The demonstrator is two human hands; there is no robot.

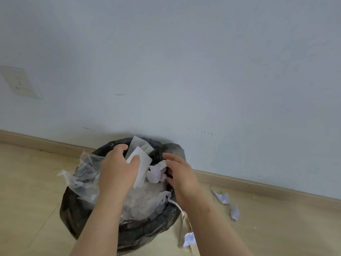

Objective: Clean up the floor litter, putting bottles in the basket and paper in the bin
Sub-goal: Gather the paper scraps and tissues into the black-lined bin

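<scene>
Tan floor (27, 182), paper-stuffed bin (77, 209)

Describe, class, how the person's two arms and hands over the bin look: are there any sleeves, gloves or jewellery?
Both arms are bare from the bottom edge of the picture to the fingertips: no sleeves show. The left hand and right hand wear no gloves, and no rings, watch or bracelet can be seen. The fingernails look short and unpainted.

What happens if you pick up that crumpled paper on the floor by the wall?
The crumpled paper probably weighs almost nothing, being a thin torn scrap. It likely stays bent, since its creases hold. It shouldn't roll: it lies flattish, not balled.
</scene>
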